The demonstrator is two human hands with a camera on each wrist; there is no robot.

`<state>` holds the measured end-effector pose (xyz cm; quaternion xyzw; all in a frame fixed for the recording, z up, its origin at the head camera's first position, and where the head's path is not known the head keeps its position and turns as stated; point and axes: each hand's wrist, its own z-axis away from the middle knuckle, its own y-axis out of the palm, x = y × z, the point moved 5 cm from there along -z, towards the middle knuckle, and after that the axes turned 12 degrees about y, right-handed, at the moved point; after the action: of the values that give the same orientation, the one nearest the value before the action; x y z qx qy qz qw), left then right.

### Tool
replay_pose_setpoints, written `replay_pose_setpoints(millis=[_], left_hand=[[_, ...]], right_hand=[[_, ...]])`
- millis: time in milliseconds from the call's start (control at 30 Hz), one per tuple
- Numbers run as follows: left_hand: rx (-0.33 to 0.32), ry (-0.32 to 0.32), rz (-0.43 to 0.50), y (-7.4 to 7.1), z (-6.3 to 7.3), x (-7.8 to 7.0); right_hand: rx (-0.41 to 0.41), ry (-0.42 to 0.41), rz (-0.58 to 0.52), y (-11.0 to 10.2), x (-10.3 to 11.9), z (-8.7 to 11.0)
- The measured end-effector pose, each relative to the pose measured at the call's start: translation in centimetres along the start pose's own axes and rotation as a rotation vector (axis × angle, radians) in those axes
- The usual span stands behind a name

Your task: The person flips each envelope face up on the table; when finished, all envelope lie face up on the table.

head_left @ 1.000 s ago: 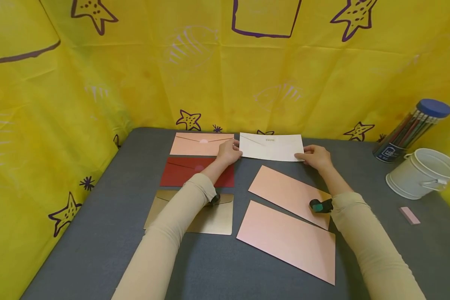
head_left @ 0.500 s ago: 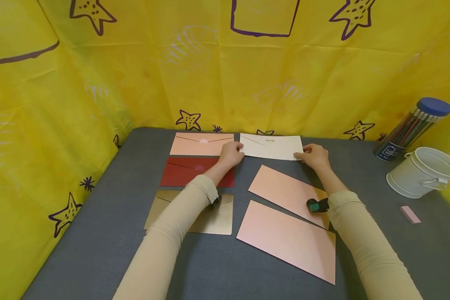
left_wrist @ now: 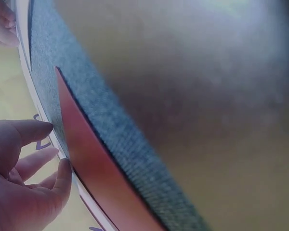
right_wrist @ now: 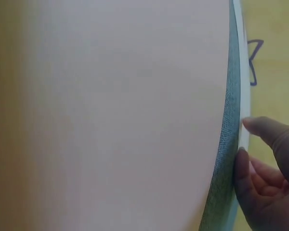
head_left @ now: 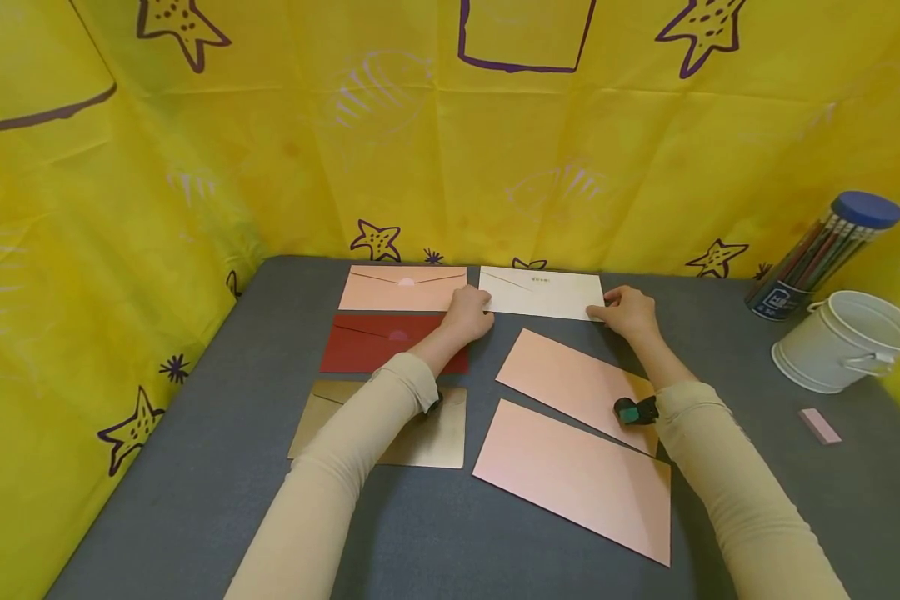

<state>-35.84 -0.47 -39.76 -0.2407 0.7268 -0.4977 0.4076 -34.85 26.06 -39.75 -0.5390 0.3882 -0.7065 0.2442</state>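
Note:
A white envelope (head_left: 543, 293) with small gold lettering lies at the back of the table, beside a peach envelope (head_left: 390, 287). At its left end is my left hand (head_left: 471, 312), fingers spread apart with their tips right at the edge. My right hand (head_left: 628, 312) pinches its lower right corner, thumb over the paper. In the left wrist view, the left hand (left_wrist: 26, 175) shows a gap between its fingertips along the envelope's thin edge. In the right wrist view, the right hand (right_wrist: 272, 168) has thumb and finger on the white edge (right_wrist: 244, 106).
Below the peach envelope lie a red envelope (head_left: 378, 346) and a gold envelope (head_left: 420, 442), partly under my left arm. Two pink envelopes (head_left: 570, 379) (head_left: 577, 479) lie tilted between my arms. A pencil tube (head_left: 817, 258), a white bucket (head_left: 832, 354) and a pink eraser (head_left: 820, 426) stand right.
My left hand has shifted slightly right and toward me along the white envelope's end, its fingers spreading. The white envelope's right end has lowered a little; the right hand stays there.

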Motion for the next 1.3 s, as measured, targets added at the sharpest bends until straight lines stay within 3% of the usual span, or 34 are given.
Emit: replay_pose_setpoints(millis=[233, 367, 567, 700, 900, 1100, 1300], left_hand=[[0.077, 0.062, 0.041, 0.2, 0.7, -0.9], [0.146, 0.180, 0.055, 0.3, 1.5, -1.6], [0.357, 0.383, 0.139, 1.0, 3.9, -3.0], [0.471, 0.453, 0.158, 1.3, 5.3, -3.9], [0.530, 0.485, 0.039, 1.5, 6.3, -4.3], [0.539, 0.459, 0.037, 1.5, 6.3, -4.2], [0.525, 0.462, 0.038, 1.7, 6.3, -4.1]], right_hand=[[0.108, -0.016, 0.009, -0.3, -0.5, 0.9], [0.189, -0.029, -0.040, -0.6, -0.7, 2.3], [0.256, -0.124, -0.038, -0.6, -1.3, 5.3], [0.290, -0.232, 0.002, -0.6, -1.8, 7.8], [0.344, -0.389, 0.101, -0.5, -2.6, 11.1], [0.431, -0.406, 0.187, -0.8, -4.1, 13.2], [0.439, -0.414, 0.244, -0.9, -5.3, 14.1]])
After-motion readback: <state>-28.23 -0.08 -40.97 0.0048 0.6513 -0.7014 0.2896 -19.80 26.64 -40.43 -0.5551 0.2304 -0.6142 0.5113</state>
